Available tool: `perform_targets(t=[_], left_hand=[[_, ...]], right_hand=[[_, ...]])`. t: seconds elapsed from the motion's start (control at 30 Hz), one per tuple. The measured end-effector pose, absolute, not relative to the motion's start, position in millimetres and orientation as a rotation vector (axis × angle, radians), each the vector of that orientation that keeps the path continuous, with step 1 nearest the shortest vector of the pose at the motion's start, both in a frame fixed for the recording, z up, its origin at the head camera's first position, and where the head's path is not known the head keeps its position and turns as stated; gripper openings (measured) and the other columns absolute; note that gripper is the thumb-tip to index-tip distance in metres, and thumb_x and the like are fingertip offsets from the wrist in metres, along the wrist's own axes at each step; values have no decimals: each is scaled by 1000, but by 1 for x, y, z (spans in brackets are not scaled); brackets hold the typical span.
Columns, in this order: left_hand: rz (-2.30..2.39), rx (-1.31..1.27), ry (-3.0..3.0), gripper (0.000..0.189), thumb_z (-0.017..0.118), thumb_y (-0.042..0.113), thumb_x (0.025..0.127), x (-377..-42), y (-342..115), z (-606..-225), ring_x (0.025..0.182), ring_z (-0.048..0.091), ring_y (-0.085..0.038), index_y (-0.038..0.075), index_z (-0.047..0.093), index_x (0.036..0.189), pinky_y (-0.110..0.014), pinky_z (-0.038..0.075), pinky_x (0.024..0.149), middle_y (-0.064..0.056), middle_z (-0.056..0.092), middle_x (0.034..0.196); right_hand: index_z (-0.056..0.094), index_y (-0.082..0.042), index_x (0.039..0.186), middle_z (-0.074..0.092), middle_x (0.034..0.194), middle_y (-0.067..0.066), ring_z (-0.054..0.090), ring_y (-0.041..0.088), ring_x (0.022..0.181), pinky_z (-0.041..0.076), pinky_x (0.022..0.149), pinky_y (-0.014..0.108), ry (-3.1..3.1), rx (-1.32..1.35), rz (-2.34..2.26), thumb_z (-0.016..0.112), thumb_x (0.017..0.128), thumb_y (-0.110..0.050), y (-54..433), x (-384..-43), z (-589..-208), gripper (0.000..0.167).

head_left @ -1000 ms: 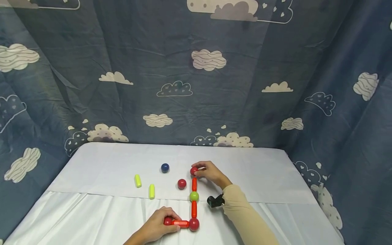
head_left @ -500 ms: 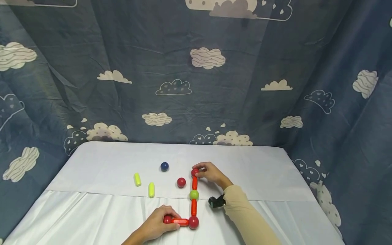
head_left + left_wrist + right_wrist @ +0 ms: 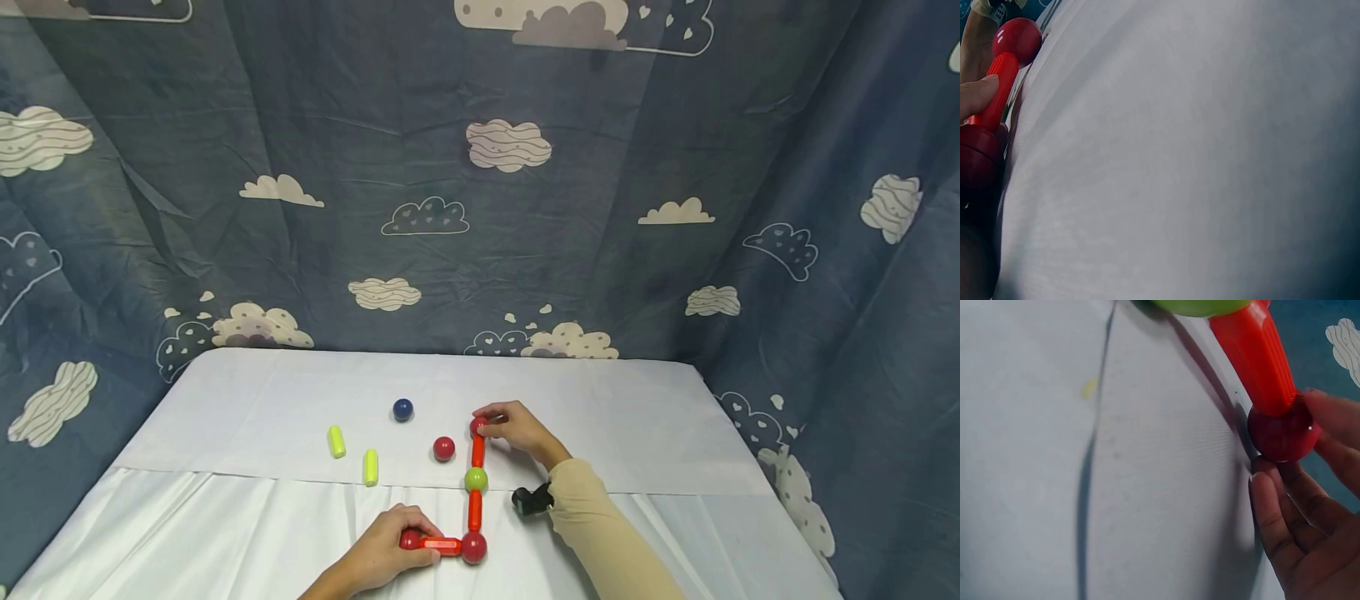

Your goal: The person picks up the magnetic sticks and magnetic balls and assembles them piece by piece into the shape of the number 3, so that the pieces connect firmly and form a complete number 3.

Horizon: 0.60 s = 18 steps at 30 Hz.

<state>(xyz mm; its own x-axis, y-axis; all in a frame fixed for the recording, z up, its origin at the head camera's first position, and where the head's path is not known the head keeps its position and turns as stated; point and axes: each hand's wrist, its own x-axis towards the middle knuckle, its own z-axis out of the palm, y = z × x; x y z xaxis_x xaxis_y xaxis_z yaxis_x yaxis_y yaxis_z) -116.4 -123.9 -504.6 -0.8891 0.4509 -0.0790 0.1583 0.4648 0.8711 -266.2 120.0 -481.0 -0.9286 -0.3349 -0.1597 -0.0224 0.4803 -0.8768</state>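
Note:
An L-shaped chain of balls and red rods lies on the white cloth. My left hand (image 3: 390,546) grips its left end, curled round a red ball (image 3: 410,539), with the thumb on a red rod (image 3: 999,87). That rod joins a corner red ball (image 3: 474,547). From the corner, another red rod (image 3: 475,510) leads away to a green ball (image 3: 476,479), then a far red rod (image 3: 477,451). My right hand (image 3: 521,431) pinches the red ball (image 3: 1282,431) at the far end, which touches that rod.
Left of the chain lie a loose red ball (image 3: 444,448), a dark blue ball (image 3: 402,409) and two yellow-green rods, a nearer one (image 3: 371,467) and a farther one (image 3: 337,442). A cloud-patterned curtain (image 3: 435,267) hangs behind the table (image 3: 247,400).
The far red ball, in my right hand, has moved slightly nearer and closed the small gap to the red rod's end. My left hand has kept its hold.

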Motion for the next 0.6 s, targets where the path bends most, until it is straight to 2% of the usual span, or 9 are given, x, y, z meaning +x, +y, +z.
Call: perform_targets(t=[0.33, 0.6], left_hand=[[1407, 548, 2425, 18, 77, 30, 79, -116, -124, -506, 88, 48, -6, 22, 72, 94, -25, 39, 78, 13, 59, 91], [1404, 508, 2410, 17, 78, 30, 79, -116, -123, -506, 88, 48, -8, 23, 71, 94, -26, 38, 79, 11, 59, 91]], right_hand=[[67, 3, 113, 66, 106, 15, 58, 19, 83, 51, 75, 34, 2456, -331, -1452, 70, 85, -2, 118, -264, -482, 29], [68, -2, 114, 66, 105, 10, 57, 19, 87, 48, 75, 30, 2448, -300, -1443, 70, 85, -6, 118, -264, -485, 29]])
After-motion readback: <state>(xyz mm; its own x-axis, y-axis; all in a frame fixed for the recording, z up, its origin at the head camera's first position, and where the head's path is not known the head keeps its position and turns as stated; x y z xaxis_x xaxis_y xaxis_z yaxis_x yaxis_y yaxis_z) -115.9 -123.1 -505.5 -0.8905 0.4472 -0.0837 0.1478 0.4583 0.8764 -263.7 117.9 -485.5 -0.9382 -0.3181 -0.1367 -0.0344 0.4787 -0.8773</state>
